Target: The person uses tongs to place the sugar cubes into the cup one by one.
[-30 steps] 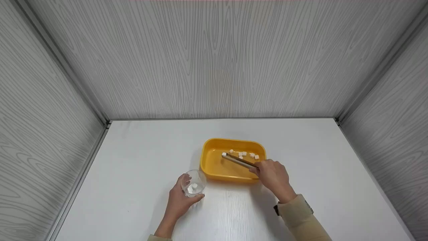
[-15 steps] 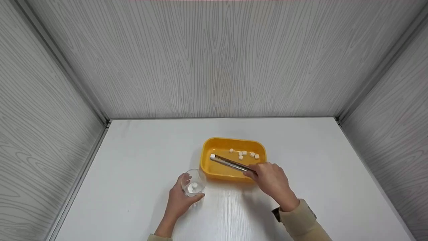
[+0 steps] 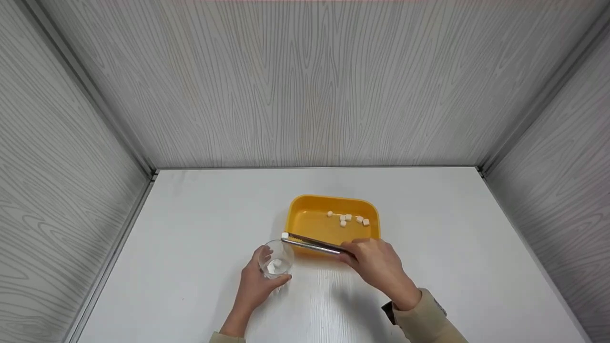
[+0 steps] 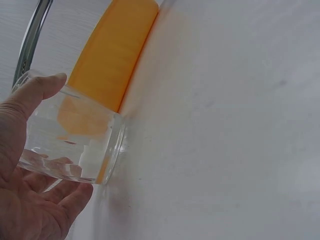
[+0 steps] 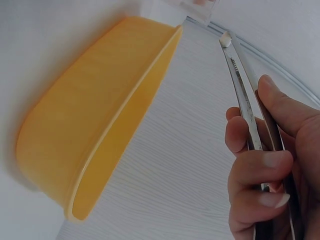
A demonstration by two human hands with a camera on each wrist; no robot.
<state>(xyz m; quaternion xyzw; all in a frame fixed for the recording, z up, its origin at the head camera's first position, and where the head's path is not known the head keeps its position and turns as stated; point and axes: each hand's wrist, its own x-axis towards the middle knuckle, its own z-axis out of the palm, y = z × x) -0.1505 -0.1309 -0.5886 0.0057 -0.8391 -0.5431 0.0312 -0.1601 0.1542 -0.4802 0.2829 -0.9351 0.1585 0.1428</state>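
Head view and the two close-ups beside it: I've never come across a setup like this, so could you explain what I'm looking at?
There is no machine here: each grip is simply a person's bare hand. The head view comes from a camera worn on the head, looking forward and down. Each close-up comes from a camera worn on a wrist, looking at that hand's work.

On the white table stands an orange-yellow tray with several small white pieces in it. The left grip holds a clear glass, with something white showing at its bottom. The right grip holds metal tongs, whose tips pinch a white cube near the glass's rim.
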